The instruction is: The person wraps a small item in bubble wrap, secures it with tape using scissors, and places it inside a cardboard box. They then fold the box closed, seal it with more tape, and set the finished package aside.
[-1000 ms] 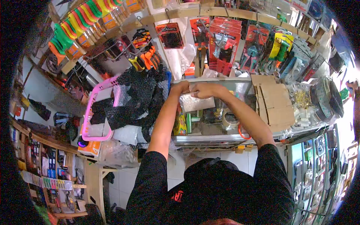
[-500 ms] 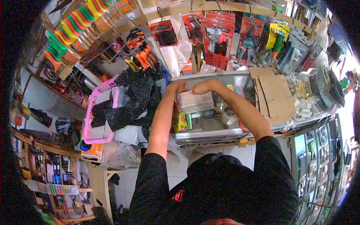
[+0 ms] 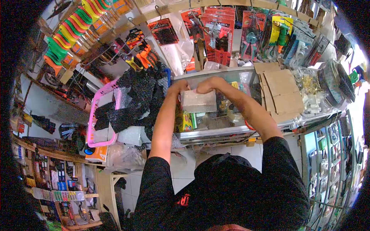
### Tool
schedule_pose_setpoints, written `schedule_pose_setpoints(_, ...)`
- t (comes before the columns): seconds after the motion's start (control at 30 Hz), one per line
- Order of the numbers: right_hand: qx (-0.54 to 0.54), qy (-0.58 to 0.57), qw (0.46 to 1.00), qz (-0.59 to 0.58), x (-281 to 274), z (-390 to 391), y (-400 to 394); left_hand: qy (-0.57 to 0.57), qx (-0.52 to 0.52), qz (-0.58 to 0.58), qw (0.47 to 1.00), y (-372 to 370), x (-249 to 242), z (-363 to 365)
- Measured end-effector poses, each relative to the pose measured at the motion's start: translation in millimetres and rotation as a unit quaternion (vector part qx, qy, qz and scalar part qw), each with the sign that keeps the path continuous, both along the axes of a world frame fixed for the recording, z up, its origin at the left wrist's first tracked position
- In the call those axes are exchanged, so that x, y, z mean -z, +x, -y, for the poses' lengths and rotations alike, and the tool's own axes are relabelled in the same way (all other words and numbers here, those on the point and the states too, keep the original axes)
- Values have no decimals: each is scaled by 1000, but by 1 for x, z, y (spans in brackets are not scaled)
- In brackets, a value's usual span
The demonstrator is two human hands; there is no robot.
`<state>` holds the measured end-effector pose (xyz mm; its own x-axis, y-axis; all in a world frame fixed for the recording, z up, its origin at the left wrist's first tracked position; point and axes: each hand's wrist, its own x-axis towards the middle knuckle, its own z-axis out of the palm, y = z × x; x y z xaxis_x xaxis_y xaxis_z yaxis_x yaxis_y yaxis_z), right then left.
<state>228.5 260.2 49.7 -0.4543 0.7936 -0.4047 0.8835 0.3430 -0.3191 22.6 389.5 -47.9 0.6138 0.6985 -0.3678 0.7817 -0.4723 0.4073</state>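
A cardboard box (image 3: 199, 101), which looks wrapped in clear bubble wrap, lies on the glass display counter (image 3: 219, 130). My left hand (image 3: 180, 87) is at the box's upper left corner, its fingers curled; what they pinch is too small to make out. At the box's upper edge, my right hand (image 3: 207, 85) is closed with bent fingers, and its grip is also unclear. Beneath the glass, a yellow and green package (image 3: 186, 122) shows left of the box's lower edge.
A pink basket (image 3: 91, 125) with black bubble wrap (image 3: 140, 92) stands at the left. Flattened cardboard (image 3: 283, 94) lies on the right of the counter, beside small bagged parts (image 3: 311, 94). Packaged tools (image 3: 217, 38) hang behind.
The view has shifted slightly. Both hands stay at the upper edge of the box, with the right hand's fingers turned a little more downward.
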Motion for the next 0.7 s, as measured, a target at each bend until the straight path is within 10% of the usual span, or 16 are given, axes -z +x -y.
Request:
schedule_pose_setpoints(0.17,-52,-10,998,-19,34,-23,4,53,67,129,988,-10,54,-33)
schedule_pose_setpoints(0.37,8,-93,995,30,7,-14,-1,98,-12,51,994,15,-61,19)
schedule_pose_setpoints(0.7,108,172,963,-178,-5,38,74,411,21,425,806,76,-155,259)
